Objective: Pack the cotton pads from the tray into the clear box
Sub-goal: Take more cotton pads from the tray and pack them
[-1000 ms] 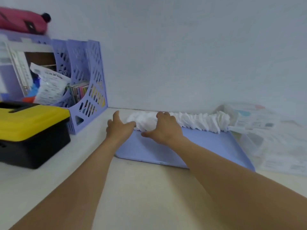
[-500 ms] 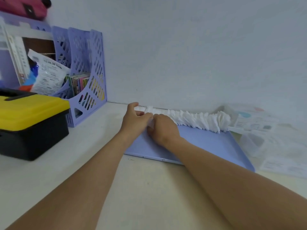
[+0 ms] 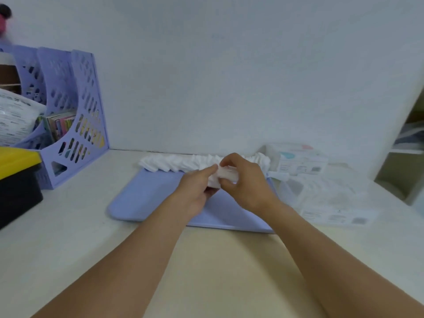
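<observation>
Both hands are pinching a small bunch of cotton pads [image 3: 223,176] over the lavender tray [image 3: 151,198], left hand [image 3: 197,191] and right hand [image 3: 246,184] curled around it, while the clear box [image 3: 321,191], seemingly open, is lying just beyond the tray's right edge, nearer the right hand.

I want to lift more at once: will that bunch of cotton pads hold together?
Probably not rigidly: the bunch of cotton pads looks soft between left hand and right hand. The row of pads leans unevenly, so loose ones likely slip.
</observation>
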Demonstrator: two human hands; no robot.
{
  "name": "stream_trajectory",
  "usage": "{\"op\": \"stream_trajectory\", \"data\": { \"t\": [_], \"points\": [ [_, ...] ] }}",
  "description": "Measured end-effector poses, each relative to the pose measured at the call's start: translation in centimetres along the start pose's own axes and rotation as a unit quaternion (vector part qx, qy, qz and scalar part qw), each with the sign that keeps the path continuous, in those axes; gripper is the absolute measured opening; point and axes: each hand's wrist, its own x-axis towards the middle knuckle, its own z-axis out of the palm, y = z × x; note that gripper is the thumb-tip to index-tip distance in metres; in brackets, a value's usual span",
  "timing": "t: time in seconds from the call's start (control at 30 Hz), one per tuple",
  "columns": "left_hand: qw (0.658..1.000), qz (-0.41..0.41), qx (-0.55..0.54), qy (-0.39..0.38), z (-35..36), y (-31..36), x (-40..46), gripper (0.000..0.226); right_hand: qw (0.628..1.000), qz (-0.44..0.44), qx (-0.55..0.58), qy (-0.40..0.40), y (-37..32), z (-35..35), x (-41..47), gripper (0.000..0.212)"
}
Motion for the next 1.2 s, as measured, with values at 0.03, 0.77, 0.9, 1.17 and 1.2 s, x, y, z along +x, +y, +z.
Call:
{"op": "stream_trajectory", "data": {
  "t": [0.03,0.77,0.9,1.17,1.2],
  "points": [
    [1.000,-0.012,-0.019,-0.007,0.9,-0.6,0.1,0.024,1.000,0.001,0.002,-0.005,0.9,-1.1,-0.4,0.037],
    [0.861,0.279,0.424,0.042,1.8,-1.5,1.0,0.023,0.856,0.227,0.456,-0.081,2.9,-6.6,-0.4,0.025],
    [0.961,0.177,0.205,-0.057,3.7,-0.6,-0.7,0.035,0.812,0.214,0.538,-0.069,2.2,-5.6,-0.5,0.024],
    [0.977,0.093,0.174,-0.085,3.6,-0.7,-1.6,0.021,0.988,0.049,0.145,-0.001,2.5,-6.2,-0.4,0.036],
    [0.976,0.084,0.175,-0.099,3.6,-0.6,-1.7,0.021,0.990,0.031,0.136,0.004,2.6,-6.1,-0.3,0.031]
  ]
}}
